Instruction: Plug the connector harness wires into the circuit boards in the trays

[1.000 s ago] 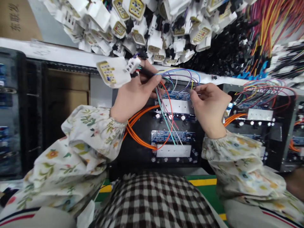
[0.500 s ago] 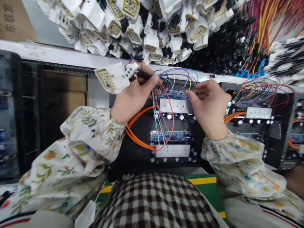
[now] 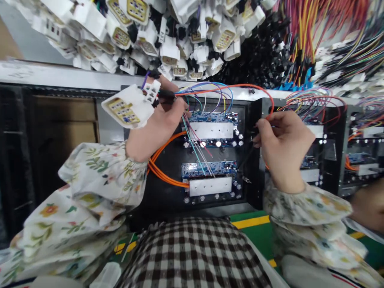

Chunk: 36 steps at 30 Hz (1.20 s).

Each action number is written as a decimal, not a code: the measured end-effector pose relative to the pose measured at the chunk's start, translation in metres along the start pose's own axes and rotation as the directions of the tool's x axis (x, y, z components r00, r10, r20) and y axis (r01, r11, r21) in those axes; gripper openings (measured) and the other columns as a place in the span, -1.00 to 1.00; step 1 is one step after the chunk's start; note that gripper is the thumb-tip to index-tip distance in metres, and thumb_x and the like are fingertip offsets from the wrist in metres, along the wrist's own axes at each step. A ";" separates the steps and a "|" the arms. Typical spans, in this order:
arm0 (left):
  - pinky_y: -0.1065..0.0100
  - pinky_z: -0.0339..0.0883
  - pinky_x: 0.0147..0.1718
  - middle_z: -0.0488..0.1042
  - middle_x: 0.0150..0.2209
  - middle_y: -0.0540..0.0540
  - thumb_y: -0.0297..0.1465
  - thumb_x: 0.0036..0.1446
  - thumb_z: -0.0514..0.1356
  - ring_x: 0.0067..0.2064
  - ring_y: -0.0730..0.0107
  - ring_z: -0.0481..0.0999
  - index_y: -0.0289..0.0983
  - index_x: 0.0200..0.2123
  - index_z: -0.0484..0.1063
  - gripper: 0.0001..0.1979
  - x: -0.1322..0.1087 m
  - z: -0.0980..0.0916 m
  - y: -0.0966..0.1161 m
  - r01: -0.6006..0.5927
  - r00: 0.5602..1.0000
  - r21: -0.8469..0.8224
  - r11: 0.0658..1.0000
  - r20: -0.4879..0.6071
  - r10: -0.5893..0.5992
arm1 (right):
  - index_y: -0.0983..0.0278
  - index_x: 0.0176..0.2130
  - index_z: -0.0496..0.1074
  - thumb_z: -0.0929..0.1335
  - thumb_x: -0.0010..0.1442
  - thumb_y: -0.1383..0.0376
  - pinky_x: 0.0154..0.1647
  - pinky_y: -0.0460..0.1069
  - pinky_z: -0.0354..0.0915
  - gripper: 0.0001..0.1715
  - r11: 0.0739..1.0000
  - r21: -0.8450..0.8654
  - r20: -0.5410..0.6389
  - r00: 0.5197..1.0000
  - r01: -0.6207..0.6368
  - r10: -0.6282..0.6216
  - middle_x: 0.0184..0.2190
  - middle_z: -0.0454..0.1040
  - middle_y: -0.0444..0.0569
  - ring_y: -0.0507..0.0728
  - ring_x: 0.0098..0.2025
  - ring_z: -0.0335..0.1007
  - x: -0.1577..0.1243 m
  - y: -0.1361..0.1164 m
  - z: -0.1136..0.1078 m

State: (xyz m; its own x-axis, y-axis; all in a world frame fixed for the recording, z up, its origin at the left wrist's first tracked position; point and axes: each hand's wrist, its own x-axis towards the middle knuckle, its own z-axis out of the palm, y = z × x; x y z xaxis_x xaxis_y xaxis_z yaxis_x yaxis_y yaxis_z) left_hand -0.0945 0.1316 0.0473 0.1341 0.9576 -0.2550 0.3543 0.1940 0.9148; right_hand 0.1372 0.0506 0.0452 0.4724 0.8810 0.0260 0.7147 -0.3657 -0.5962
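Observation:
My left hand is closed around the black sleeve of a wiring harness. The harness's large white connector sticks out to the left, its yellowish face tilted down. Thin loose wires hang from the sleeve over two blue circuit boards, the upper board and the lower board. Other coloured wires arch toward the upper board. My right hand, closed in a pinch, holds a red wire that runs in an arc from the sleeve. Below its fingertips is a blurred dark strand with a bright tip.
Both boards sit in a black case, with orange cables at their left. A pile of white connectors and bundled wires lies beyond the white ledge. More wired cases stand at right, near another person's arm.
My right hand has moved right, away from the upper board, and now has the red wire, which earlier looped down over the boards. The left hand keeps the harness. The view has shifted.

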 end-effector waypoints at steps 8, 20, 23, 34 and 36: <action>0.52 0.45 -0.52 0.53 -0.37 0.02 -0.50 0.15 0.14 -0.48 0.52 0.53 -0.19 -0.37 0.18 -0.84 -0.002 0.001 -0.001 0.013 0.999 -0.170 0.985 -0.035 -0.020 | 0.22 -0.36 0.34 0.34 0.07 0.29 -0.56 -0.04 0.29 -0.93 0.999 0.001 0.016 0.999 0.033 -0.033 -0.48 0.46 -0.11 0.04 -0.57 0.38 0.002 0.013 0.033; 0.57 0.41 -0.49 0.54 -0.32 -0.03 -0.49 0.17 0.15 -0.42 0.53 0.55 -0.24 -0.29 0.25 -0.91 0.006 0.001 -0.018 0.011 1.000 -0.202 0.979 0.004 -0.011 | 0.26 -0.33 0.39 0.35 0.06 0.31 -0.34 0.07 0.32 -0.91 0.958 -0.270 0.068 0.994 0.099 -0.083 -0.44 0.51 -0.03 0.16 -0.42 0.45 0.001 -0.001 0.024; 0.59 0.39 -0.52 0.53 -0.33 -0.02 -0.50 0.17 0.14 -0.45 0.54 0.55 -0.26 -0.27 0.26 -0.91 0.008 0.000 -0.018 0.045 0.999 -0.192 0.980 0.020 -0.042 | 0.25 -0.32 0.40 0.37 0.09 0.21 -0.37 0.04 0.28 -0.83 0.928 -0.296 0.043 0.974 0.227 -0.225 -0.43 0.49 -0.02 0.14 -0.41 0.42 -0.013 -0.023 0.023; 0.52 0.45 -0.54 0.48 -0.42 0.01 -0.58 0.13 0.15 -0.48 0.45 0.57 -0.26 -0.32 0.18 -0.82 0.005 0.001 -0.011 -0.030 0.999 -0.229 0.973 0.016 0.034 | 0.26 -0.38 0.34 0.29 0.13 0.31 -0.41 0.04 0.23 -0.94 0.902 -0.320 0.059 0.956 0.290 -0.286 -0.47 0.39 -0.04 0.11 -0.44 0.35 -0.006 -0.028 0.028; 0.52 0.48 -0.47 0.48 -0.41 0.01 -0.57 0.14 0.13 -0.43 0.44 0.59 -0.26 -0.28 0.19 -0.84 0.006 -0.001 -0.016 -0.022 0.997 -0.259 0.966 0.063 0.040 | 0.22 -0.34 0.32 0.28 0.18 0.25 -0.46 0.01 0.24 -0.91 0.961 -0.123 -0.011 0.968 0.249 -0.252 -0.46 0.41 -0.09 0.04 -0.52 0.33 -0.002 -0.024 0.034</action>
State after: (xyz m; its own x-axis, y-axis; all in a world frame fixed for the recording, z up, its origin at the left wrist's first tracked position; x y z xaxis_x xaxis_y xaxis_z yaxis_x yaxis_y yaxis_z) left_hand -0.0999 0.1339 0.0313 0.2061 0.9492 -0.2377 0.0996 0.2213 0.9701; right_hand 0.1019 0.0674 0.0323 0.2826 0.9414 0.1841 0.8674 -0.1689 -0.4680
